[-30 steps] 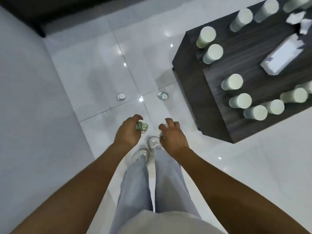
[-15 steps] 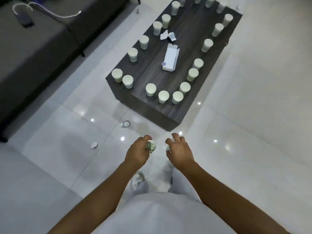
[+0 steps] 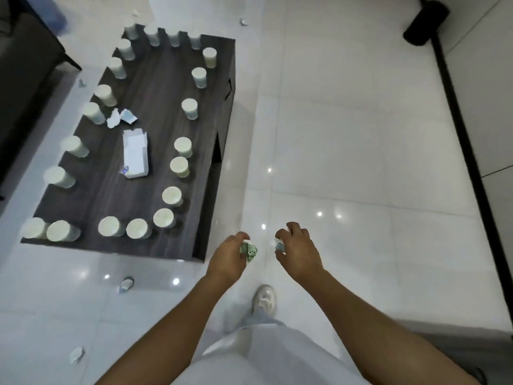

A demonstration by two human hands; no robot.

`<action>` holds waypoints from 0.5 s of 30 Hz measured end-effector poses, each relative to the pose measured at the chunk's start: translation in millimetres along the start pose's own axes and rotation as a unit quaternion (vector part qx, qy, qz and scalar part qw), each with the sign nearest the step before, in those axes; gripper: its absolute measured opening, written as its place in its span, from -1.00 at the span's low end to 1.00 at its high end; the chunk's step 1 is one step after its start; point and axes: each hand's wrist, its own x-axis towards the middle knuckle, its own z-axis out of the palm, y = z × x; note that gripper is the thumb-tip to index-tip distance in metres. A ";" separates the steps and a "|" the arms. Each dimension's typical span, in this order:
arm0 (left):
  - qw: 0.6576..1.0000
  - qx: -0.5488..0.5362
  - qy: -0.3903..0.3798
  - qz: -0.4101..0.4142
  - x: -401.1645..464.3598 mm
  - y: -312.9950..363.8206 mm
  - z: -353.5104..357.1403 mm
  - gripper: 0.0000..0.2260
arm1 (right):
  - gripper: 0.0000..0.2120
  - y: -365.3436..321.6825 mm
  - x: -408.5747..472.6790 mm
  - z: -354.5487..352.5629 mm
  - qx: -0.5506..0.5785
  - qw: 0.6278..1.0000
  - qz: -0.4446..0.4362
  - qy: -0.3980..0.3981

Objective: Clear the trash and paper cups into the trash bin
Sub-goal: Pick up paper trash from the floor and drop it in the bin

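Note:
My left hand (image 3: 227,259) grips a crumpled green-and-white wrapper (image 3: 249,250) above the white floor. My right hand (image 3: 298,252) holds a small whitish scrap (image 3: 279,245) in its curled fingers. To the left stands a dark wooden coffee table (image 3: 155,87) with several white paper cups (image 3: 163,218) ringed along its edges. A white opened carton (image 3: 135,154) and torn paper scraps (image 3: 120,118) lie in its middle. More crumpled trash lies on the floor: one piece (image 3: 127,283) near the table's corner, another (image 3: 75,354) lower left, another (image 3: 244,22) beyond the table. No trash bin shows.
A dark sofa (image 3: 25,79) runs along the left edge. A black cylindrical object (image 3: 426,23) stands at the top right beside a dark strip along the wall (image 3: 466,151). My white shoe (image 3: 265,300) is on the glossy tiles between the table and the wall.
The view has swung so the table now lies to my left. Both hands keep their scraps and stay close together in front of me.

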 end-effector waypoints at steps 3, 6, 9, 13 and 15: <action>1.000 0.001 -0.015 0.024 39.1 50.6 11.7 -0.66 | -0.68 50.3 24.2 -32.0 0.012 0.999 0.036 0.014; 0.999 0.010 -0.029 0.037 75.2 88.3 13.9 -0.65 | -0.68 89.9 48.3 -59.9 0.031 0.997 0.069 0.031; 0.998 0.023 -0.042 0.049 119.4 121.2 11.1 -0.65 | -0.69 120.3 78.7 -85.4 0.047 0.993 0.098 0.047; 0.995 0.036 -0.050 0.078 196.2 169.8 1.0 -0.68 | -0.69 150.5 138.6 -123.3 0.068 0.988 0.123 0.063; 0.994 0.039 -0.049 0.088 240.8 199.2 -8.4 -0.67 | -0.69 164.5 176.1 -147.1 0.076 0.986 0.133 0.071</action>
